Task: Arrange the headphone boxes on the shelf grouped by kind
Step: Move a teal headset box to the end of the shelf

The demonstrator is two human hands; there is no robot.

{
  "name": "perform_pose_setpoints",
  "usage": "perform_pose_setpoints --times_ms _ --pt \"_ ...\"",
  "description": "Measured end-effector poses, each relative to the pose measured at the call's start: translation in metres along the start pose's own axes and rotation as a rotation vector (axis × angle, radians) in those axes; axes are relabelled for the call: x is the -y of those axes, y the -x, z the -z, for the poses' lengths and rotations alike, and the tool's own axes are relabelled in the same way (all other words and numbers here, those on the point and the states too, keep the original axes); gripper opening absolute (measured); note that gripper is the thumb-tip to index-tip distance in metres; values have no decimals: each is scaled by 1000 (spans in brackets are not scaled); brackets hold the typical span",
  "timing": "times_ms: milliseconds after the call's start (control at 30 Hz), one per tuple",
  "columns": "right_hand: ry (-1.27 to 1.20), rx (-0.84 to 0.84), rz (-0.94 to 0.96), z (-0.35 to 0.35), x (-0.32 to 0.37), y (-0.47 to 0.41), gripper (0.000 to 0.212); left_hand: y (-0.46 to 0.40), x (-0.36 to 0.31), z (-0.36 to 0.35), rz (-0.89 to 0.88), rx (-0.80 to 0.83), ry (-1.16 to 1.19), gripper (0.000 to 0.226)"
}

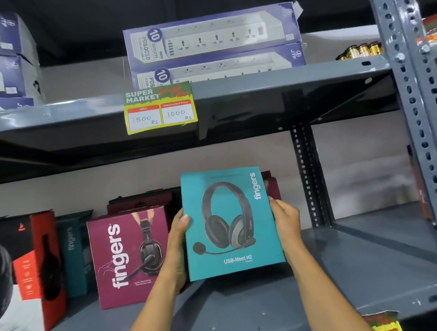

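I hold a teal headphone box upright just above the grey shelf, its printed front facing me. My left hand grips its left edge and my right hand grips its right edge. To its left stands a maroon headphone box, with more maroon boxes behind it and one peeking out behind the teal box. Further left, another teal box stands side-on, and a black, red and white headphone box sits at the far left.
The upper shelf carries blue power-strip boxes, similar boxes at the left and gold batteries. A yellow price tag hangs on its edge. Perforated uprights bound the right side.
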State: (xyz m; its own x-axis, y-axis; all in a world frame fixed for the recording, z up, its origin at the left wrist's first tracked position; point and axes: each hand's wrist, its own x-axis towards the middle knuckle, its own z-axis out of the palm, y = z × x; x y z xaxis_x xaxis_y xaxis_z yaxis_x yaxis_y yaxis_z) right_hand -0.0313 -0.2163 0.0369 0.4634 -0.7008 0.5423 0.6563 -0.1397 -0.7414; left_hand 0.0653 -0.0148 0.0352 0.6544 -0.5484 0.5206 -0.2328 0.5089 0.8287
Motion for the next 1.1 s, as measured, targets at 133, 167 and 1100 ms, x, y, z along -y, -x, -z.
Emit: perform_pose_setpoints --times_ms 133,167,1100 --pt "8 17 17 -2 1 4 40 3 0 -2 -16 40 37 86" --pt "8 19 19 -2 1 5 42 4 0 -2 -13 42 46 83" --pt "-172 557 -286 -336 -13 202 42 176 -193 308 -312 -236 -226 39"
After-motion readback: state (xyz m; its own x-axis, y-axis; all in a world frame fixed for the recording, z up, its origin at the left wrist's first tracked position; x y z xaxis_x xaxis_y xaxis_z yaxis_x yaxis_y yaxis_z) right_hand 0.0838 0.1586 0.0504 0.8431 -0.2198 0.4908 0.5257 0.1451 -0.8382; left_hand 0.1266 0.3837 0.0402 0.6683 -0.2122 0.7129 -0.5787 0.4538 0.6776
